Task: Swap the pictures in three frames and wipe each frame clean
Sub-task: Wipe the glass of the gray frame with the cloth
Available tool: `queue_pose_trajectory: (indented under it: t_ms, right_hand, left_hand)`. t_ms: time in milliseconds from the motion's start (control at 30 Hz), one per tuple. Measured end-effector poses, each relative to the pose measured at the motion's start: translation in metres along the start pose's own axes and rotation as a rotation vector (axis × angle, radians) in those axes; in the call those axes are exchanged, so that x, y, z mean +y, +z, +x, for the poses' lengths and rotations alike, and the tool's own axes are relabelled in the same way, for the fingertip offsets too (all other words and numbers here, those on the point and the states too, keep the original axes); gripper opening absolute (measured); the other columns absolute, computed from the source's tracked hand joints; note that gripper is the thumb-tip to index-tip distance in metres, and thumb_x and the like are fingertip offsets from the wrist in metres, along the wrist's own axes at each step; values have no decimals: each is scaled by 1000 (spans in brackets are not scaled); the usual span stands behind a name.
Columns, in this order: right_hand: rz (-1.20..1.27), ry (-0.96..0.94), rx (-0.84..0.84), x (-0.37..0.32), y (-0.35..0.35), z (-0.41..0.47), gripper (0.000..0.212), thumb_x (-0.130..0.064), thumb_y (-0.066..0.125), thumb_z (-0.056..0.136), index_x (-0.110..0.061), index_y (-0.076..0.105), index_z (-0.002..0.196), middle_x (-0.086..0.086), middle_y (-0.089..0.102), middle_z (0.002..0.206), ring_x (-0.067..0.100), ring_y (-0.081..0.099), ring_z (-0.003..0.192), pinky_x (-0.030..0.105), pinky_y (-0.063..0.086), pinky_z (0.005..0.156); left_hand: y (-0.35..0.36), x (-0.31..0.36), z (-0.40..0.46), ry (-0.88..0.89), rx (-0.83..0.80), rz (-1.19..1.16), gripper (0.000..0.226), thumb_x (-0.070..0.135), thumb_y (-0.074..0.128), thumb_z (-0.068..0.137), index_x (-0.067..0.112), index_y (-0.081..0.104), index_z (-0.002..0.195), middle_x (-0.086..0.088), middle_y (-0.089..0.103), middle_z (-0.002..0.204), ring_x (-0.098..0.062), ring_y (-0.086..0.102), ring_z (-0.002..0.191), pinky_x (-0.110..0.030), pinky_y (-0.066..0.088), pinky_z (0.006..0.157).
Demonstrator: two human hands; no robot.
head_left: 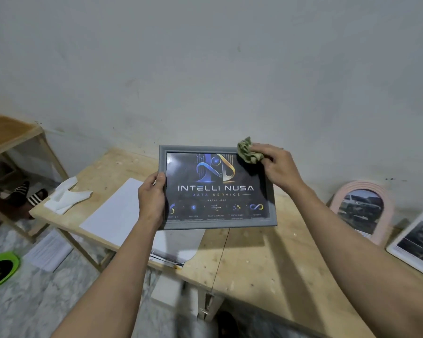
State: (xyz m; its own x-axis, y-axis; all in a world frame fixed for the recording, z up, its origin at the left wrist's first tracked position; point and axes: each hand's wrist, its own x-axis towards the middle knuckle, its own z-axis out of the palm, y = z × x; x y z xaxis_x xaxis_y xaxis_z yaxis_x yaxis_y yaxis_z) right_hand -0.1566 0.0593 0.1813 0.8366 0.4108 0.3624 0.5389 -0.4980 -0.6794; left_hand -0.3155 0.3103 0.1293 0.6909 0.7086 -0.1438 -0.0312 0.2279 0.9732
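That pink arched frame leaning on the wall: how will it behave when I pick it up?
The pink arched frame stands leaning on the wall, so a nudge would probably tip or slide it. Its curved top gives no flat edge, so grip the straight sides. It looks thin and probably light, and its front may be fragile.

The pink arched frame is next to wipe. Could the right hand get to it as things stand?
Probably yes. The pink arched frame leans against the wall with bare wooden table before it, but the right hand holds a green cloth.
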Motion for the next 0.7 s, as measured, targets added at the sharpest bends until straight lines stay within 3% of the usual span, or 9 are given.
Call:
queue_pose_trajectory:
  t_ms: [133,200,300,367,433,467,567,633,700]
  right_hand:
    - [-178,-187,-95,14,21,-31,53,23,50,66,-5,74,105,13,66,122,27,60,116,29,35,106]
    - [-139,-82,-191,24,34,-66,52,23,51,70,-8,75,104,11,66,122,24,60,116,31,37,108]
    - [-60,180,-486,35,41,-106,52,16,46,82,-23,77,98,-2,71,115,13,63,111,31,44,105]
    - [43,310,-578,28,30,-109,52,13,43,86,-27,75,96,-18,73,85,-6,65,80,19,54,77]
    - [155,379,-402,10,14,-92,47,15,42,87,-20,72,98,-18,64,62,-8,54,51,6,39,51]
    - [204,383,-215,4,7,-80,46,15,43,86,-19,71,102,-10,67,70,-6,54,56,6,38,53]
    - [187,358,277,-3,3,-41,42,5,46,88,-18,68,115,-3,67,110,11,60,98,16,42,84]
    - [55,333,363,-4,22,-27,37,-2,48,89,-15,67,118,2,65,118,19,57,109,22,40,93]
    - [-72,286,378,-11,48,-24,34,-8,56,89,-11,65,122,12,60,116,29,54,109,30,40,95]
  left_hand:
    - [0,8,-1,45,33,-57,18,19,56,101,8,69,106,10,71,68,-3,63,55,-18,51,50]
    - [-7,6,2,66,35,7,23,21,57,100,5,68,111,2,69,76,-4,62,53,-19,50,46]
    - [-17,0,7,57,49,64,25,26,58,100,10,67,117,-2,68,83,-9,61,52,-22,48,39]
    - [-19,-3,11,51,51,95,32,31,57,100,13,64,126,-6,69,92,-16,59,58,-24,49,39]
    - [-19,-3,12,64,33,117,34,33,56,101,16,62,130,-8,68,96,-19,57,58,-25,49,39]
    - [-17,-2,12,69,18,111,33,33,55,101,17,62,129,-7,69,95,-18,58,57,-26,49,41]
    - [-1,3,5,84,-36,89,29,30,55,102,18,62,127,-7,72,99,-15,64,61,-28,53,46]
    - [14,3,-3,85,-70,27,24,24,54,103,21,63,125,2,72,91,-7,68,59,-24,54,45]
    - [25,1,-11,83,-120,-42,21,17,52,103,19,70,115,3,75,89,-7,70,65,-21,56,53]
